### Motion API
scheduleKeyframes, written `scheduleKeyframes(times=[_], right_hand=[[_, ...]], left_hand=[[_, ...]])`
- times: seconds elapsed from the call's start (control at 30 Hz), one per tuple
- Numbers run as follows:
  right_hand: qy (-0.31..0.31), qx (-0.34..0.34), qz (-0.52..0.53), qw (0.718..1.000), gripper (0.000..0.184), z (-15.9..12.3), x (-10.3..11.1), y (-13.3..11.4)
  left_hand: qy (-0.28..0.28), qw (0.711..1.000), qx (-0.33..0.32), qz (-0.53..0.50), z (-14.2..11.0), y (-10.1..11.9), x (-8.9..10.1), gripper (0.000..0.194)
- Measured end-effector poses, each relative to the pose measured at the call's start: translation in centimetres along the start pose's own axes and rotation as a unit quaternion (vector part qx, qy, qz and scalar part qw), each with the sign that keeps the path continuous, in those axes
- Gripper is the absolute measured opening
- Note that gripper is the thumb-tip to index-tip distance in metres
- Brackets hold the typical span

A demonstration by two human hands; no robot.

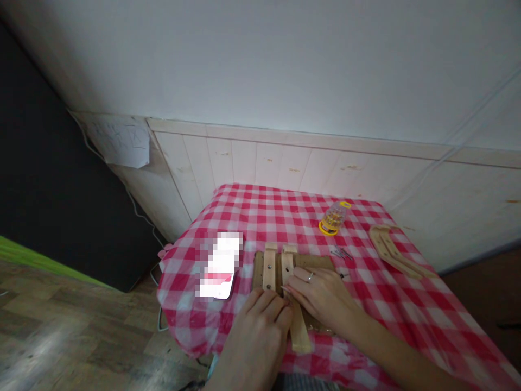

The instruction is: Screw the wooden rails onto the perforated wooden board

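Observation:
Two pale wooden strips with bent ends lie side by side on a brown board [313, 262] at the table's near edge. The left wooden strip [269, 276] has round metal-looking fittings in its holes. An open dark hole shows in the right wooden strip [287, 260], which slants toward me. My left hand [266, 312] is closed over the near part of the strips, its fingertips hidden. My right hand [319, 290], with a ring, lies across the right strip, fingers bent and gripping it; thumb and fingertips meet near my left hand. Anything small between the fingertips cannot be made out.
A phone [226, 290] with a blurred bright screen lies left of the board. Several loose screws or nails [341, 253] lie beyond my right hand. A clear, yellow-trimmed container [334, 218] stands behind them. More bent wooden strips [388, 252] rest at the right.

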State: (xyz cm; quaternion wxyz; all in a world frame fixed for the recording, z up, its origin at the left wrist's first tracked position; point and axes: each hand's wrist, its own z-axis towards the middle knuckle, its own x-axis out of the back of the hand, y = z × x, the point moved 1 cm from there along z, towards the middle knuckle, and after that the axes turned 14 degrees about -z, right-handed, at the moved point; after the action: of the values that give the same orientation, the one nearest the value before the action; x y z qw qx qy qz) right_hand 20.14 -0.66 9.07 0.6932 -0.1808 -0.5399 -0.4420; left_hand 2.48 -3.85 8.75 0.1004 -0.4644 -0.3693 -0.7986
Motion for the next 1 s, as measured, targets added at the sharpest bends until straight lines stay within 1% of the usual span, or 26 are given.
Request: scheduleKeyframes(times=[0.1,0.17,0.3,0.47,0.53,0.77,0.9,1.0], right_hand=[[0.037,0.057,-0.048,0.997,0.036,-0.1,-0.1,-0.2],[0.044,0.074,-0.066,0.994,0.035,-0.1,-0.2,-0.2],[0.045,0.075,-0.066,0.994,0.034,0.0,-0.5,0.0],[0.033,0.059,-0.042,0.997,0.035,0.0,-1.0,0.1],[0.026,0.052,-0.038,0.998,0.036,0.0,-1.1,0.1],[0.001,0.070,-0.029,0.997,0.034,0.0,-1.3,0.2],[-0.010,0.065,-0.026,0.997,0.032,0.0,-1.3,0.2],[-0.016,0.069,-0.015,0.997,0.029,0.1,-1.3,0.2]], left_hand=[[0.005,1.000,0.008,-0.006,-0.3,-0.3,-0.2,0.024],[0.001,1.000,0.011,-0.009,-0.4,-0.4,-0.3,0.026],[-0.008,1.000,0.011,-0.015,-0.4,-0.4,-0.2,0.025],[-0.017,1.000,0.003,-0.011,0.1,0.0,0.1,0.012],[-0.014,1.000,-0.001,-0.006,0.3,0.1,0.1,0.010],[0.013,1.000,-0.003,-0.004,0.1,0.0,-0.1,0.010],[0.009,1.000,-0.004,-0.008,0.0,0.0,0.0,0.011],[0.012,1.000,-0.003,-0.002,0.1,0.0,0.0,0.015]])
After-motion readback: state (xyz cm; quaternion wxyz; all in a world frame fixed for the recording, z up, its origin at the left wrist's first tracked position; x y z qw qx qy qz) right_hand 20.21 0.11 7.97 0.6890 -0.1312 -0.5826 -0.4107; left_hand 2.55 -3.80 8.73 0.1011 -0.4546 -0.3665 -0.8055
